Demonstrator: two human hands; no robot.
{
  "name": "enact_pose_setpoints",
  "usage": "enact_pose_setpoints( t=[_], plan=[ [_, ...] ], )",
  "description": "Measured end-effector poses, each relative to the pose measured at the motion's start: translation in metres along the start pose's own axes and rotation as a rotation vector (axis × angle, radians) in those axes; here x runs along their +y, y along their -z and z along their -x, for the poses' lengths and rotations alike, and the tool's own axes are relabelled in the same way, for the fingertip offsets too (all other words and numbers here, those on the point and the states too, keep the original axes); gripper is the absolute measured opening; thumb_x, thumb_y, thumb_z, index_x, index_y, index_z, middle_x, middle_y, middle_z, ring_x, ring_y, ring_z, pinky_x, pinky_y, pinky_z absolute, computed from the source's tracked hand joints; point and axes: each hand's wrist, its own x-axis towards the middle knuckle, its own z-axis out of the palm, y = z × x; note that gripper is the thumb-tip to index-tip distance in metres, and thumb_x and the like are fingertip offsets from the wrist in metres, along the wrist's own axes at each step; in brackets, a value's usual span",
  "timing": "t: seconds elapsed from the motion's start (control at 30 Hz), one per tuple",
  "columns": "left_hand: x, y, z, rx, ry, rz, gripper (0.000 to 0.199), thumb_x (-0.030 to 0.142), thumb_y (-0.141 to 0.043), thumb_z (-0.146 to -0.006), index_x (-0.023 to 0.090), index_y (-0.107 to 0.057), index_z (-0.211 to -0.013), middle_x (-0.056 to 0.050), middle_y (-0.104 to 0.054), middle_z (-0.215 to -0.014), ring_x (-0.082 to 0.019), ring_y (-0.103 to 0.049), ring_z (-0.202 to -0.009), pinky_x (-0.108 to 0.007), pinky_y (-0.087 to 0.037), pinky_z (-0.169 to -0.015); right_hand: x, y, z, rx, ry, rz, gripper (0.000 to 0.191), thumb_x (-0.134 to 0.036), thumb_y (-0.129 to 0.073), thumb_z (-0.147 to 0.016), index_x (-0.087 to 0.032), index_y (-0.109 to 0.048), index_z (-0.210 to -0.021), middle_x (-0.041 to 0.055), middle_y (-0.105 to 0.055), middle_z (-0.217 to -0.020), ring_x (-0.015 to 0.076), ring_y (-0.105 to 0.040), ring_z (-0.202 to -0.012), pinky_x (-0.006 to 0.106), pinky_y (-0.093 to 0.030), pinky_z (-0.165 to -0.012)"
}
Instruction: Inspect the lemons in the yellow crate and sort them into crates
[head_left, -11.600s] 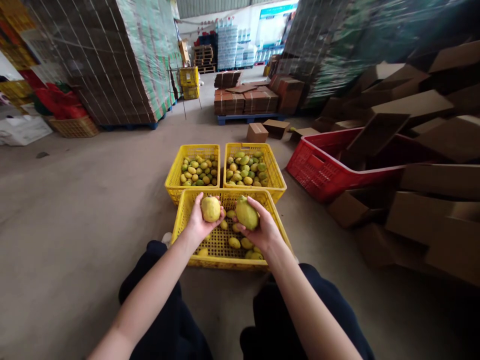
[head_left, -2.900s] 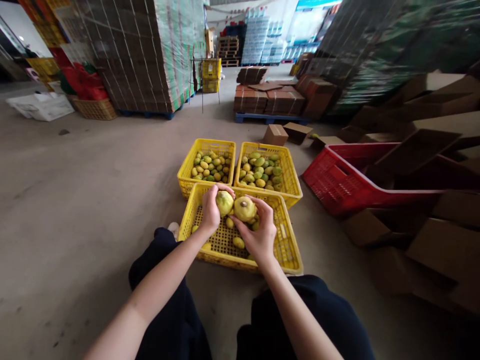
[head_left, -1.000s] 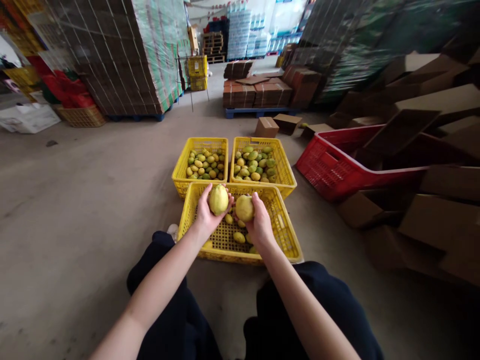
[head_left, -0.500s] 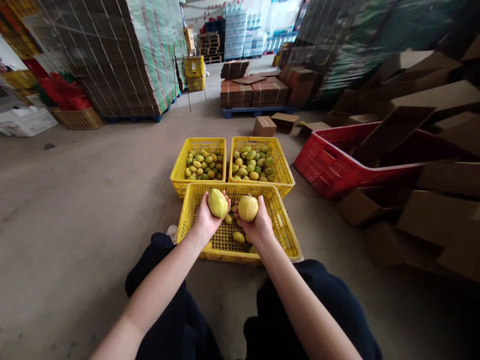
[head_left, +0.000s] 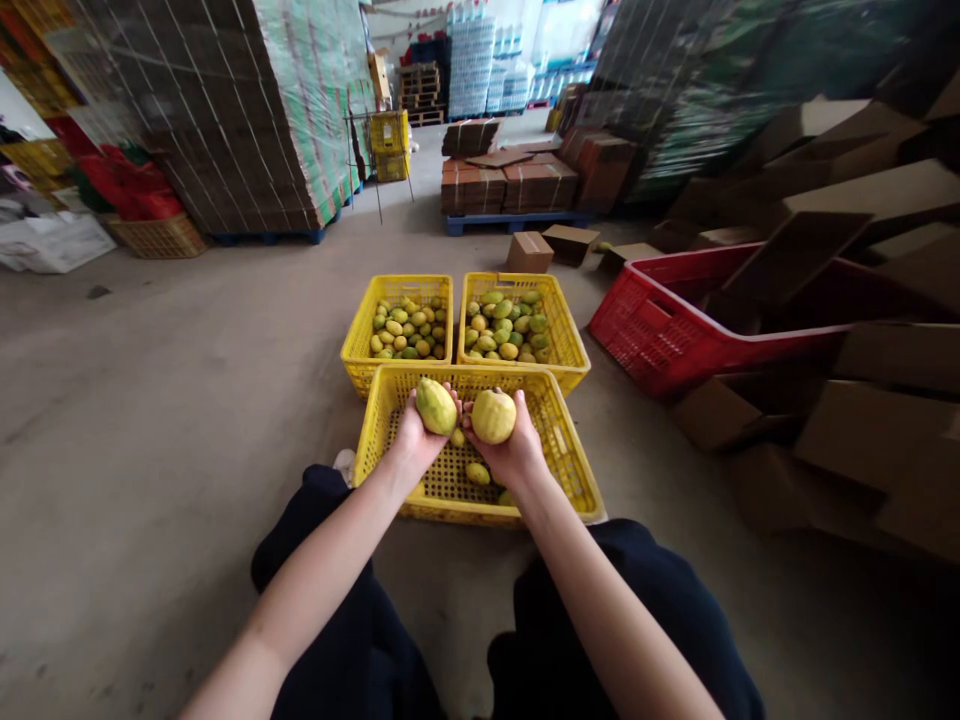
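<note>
My left hand (head_left: pixel 415 438) is closed around a yellow-green oval fruit (head_left: pixel 436 406) with faint ridges; its exact kind I cannot tell. A rounder, ribbed yellow fruit (head_left: pixel 493 416) sits in the grip of my right hand (head_left: pixel 519 452). Both hands are side by side, raised over the front yellow crate (head_left: pixel 480 514). On that crate's perforated floor lie a few fruits, among them a small yellow one (head_left: pixel 477 473); my hands partly hide the others. Behind stand a left yellow crate (head_left: pixel 352 338) and a right yellow crate (head_left: pixel 571 335), both holding many yellow and green fruits.
A red crate (head_left: pixel 637 340) with cardboard in it stands to the right, amid piled open cardboard boxes (head_left: pixel 874 430). Flattened cartons (head_left: pixel 510 188) are stacked on a blue pallet ahead. Wrapped pallet loads (head_left: pixel 315 110) rise on both sides. Small boxes (head_left: pixel 529 252) rest on the floor.
My right hand has shifted slightly left and turned its fruit, so more of the ribs and the stem end show. The left hand's fruit is turned a little too.
</note>
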Motion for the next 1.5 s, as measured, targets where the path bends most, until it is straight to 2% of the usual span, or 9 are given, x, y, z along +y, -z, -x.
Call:
enact_pose_setpoints(
  t=[0.17, 0.3, 0.63, 0.87, 1.07, 1.17, 1.3, 1.4, 1.5],
  plan=[
    [0.001, -0.001, 0.006, -0.094, -0.076, -0.140, 0.028, 0.039, -0.054, -0.085, 0.013, -0.060, -0.079, -0.006, -0.063, -0.070, -0.017, -0.064, -0.071, -0.029, -0.055, -0.069, -0.001, 0.000, 0.003, -0.094, 0.046, -0.011, 0.028, -0.046, -0.050, -0.085, -0.020, -0.061, -0.081, 0.0032, -0.069, -0.071, 0.0192, -0.066, -0.069, 0.030, -0.055, -0.056],
    [0.005, -0.001, 0.005, -0.116, -0.029, -0.143, 0.025, 0.033, -0.046, -0.088, 0.013, -0.061, -0.085, -0.009, -0.065, -0.079, -0.018, -0.065, -0.078, -0.028, -0.057, -0.069, -0.004, 0.000, 0.005, -0.192, 0.016, -0.058, 0.011, -0.026, -0.056, -0.081, -0.018, -0.063, -0.084, 0.0029, -0.071, -0.076, 0.0148, -0.065, -0.066, 0.023, -0.055, -0.058],
    [0.006, -0.001, 0.005, -0.015, 0.062, -0.104, 0.036, 0.037, -0.036, -0.094, 0.010, -0.057, -0.104, -0.012, -0.063, -0.083, -0.016, -0.065, -0.072, -0.020, -0.057, -0.054, -0.003, 0.007, -0.005, -0.153, -0.068, 0.008, 0.033, -0.050, -0.054, -0.084, -0.018, -0.063, -0.080, 0.0048, -0.070, -0.069, 0.0127, -0.062, -0.054, 0.021, -0.055, -0.052],
    [0.008, -0.001, 0.003, -0.097, 0.094, -0.170, 0.038, 0.041, -0.041, -0.094, 0.008, -0.058, -0.102, -0.012, -0.064, -0.084, -0.015, -0.065, -0.071, -0.021, -0.058, -0.058, -0.005, 0.007, -0.002, -0.162, 0.072, 0.147, 0.022, -0.032, -0.074, -0.069, -0.020, -0.061, -0.080, 0.0012, -0.068, -0.079, 0.0111, -0.062, -0.063, 0.020, -0.052, -0.052],
    [0.007, 0.001, 0.008, -0.251, -0.102, -0.328, 0.022, 0.025, -0.067, -0.080, 0.015, -0.059, -0.098, -0.007, -0.064, -0.096, -0.017, -0.066, -0.086, -0.024, -0.058, -0.070, -0.014, 0.010, 0.004, -0.128, 0.334, 0.328, 0.055, -0.021, -0.082, -0.051, -0.029, -0.053, -0.096, -0.0050, -0.063, -0.088, 0.0143, -0.062, -0.076, 0.029, -0.054, -0.067],
    [0.003, 0.001, 0.015, -0.320, -0.257, -0.479, 0.034, 0.023, -0.074, -0.072, 0.020, -0.059, -0.102, -0.004, -0.062, -0.104, -0.018, -0.063, -0.096, -0.031, -0.056, -0.081, -0.016, 0.011, 0.005, -0.059, 0.598, 0.594, 0.052, -0.023, -0.081, -0.052, -0.026, -0.054, -0.097, -0.0017, -0.062, -0.096, 0.0169, -0.060, -0.082, 0.034, -0.051, -0.077],
    [-0.002, -0.002, 0.027, -0.346, -0.617, -0.764, 0.046, 0.013, -0.078, -0.064, 0.026, -0.061, -0.105, -0.001, -0.058, -0.118, -0.020, -0.054, -0.114, -0.034, -0.047, -0.096, -0.016, 0.010, 0.007, 0.040, 0.924, 0.901, 0.044, -0.023, -0.075, -0.058, -0.024, -0.055, -0.097, 0.0019, -0.062, -0.098, 0.0214, -0.058, -0.091, 0.040, -0.047, -0.087],
    [-0.004, -0.005, 0.034, -0.371, -0.754, -0.868, 0.048, 0.009, -0.079, -0.059, 0.024, -0.064, -0.102, -0.003, -0.058, -0.121, -0.020, -0.050, -0.118, -0.029, -0.043, -0.099, -0.015, 0.008, 0.012, 0.024, 1.003, 0.939, 0.039, -0.022, -0.072, -0.062, -0.025, -0.057, -0.097, 0.0017, -0.063, -0.096, 0.0213, -0.058, -0.089, 0.038, -0.045, -0.087],
    [-0.006, -0.004, 0.036, -0.378, -0.735, -0.864, 0.050, 0.007, -0.080, -0.057, 0.024, -0.063, -0.100, -0.005, -0.058, -0.120, -0.021, -0.050, -0.117, -0.025, -0.046, -0.092, -0.014, 0.007, 0.015, 0.013, 1.003, 0.878, 0.042, -0.020, -0.073, -0.061, -0.026, -0.057, -0.099, 0.0019, -0.063, -0.098, 0.0211, -0.059, -0.089, 0.037, -0.045, -0.087]
  ],
)
